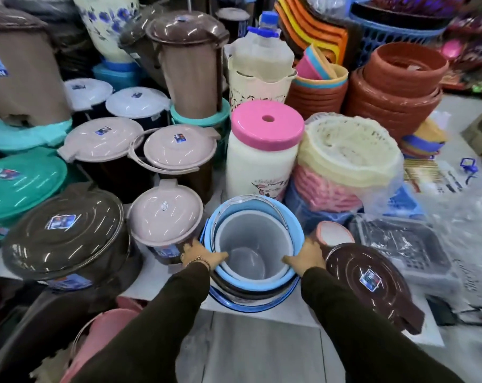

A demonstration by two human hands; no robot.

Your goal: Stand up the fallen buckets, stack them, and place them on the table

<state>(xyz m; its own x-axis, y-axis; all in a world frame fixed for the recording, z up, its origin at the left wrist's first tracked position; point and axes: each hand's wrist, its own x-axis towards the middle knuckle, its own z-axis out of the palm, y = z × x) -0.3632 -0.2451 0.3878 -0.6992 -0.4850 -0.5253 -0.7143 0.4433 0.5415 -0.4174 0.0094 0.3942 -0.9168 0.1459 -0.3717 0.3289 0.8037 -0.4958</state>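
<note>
Last step in hand, by the look of it: nested stack of buckets (253, 250) upright at the near edge of the white table (148, 283), directly in front of the pink-lidded jar (264, 150). Left hand (202, 254) and right hand (306, 255) clamped on opposite sides of the blue rim, fingers curled inside. Next: probably settle the stack squarely, then let go. Hard to tell whether the base rests fully on the table; bucket count unclear, thumbs hidden.
</note>
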